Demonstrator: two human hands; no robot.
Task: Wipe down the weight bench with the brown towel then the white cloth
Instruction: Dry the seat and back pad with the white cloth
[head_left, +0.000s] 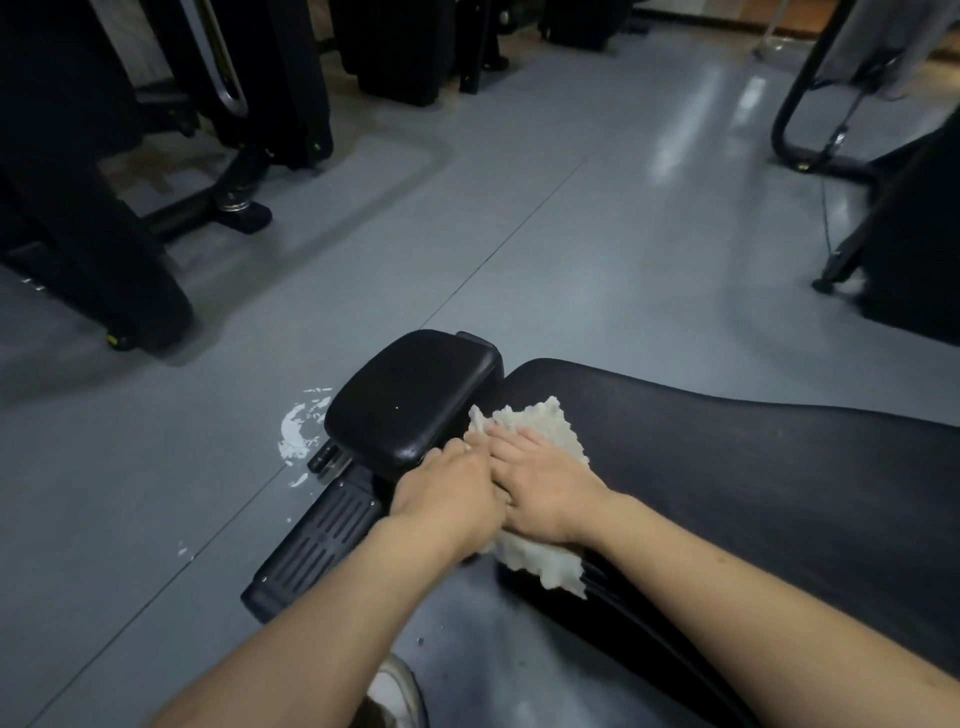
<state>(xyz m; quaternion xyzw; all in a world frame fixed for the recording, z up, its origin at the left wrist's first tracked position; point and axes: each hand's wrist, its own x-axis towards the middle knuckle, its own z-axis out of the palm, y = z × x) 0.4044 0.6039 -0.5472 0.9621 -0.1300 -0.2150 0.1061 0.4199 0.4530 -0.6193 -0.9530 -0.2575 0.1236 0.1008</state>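
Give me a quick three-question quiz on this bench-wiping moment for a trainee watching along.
1. True or false: both hands press on the white cloth.
2. Which hand lies nearer the small black pad? A) left hand B) right hand
3. Fill in: the white splatter lies on the grey ____ beside the bench.

Key:
1. True; both hands lie on the cloth, on the long black bench pad near its gap with the small pad.
2. A; the left hand's fingers reach the small pad's edge.
3. floor.
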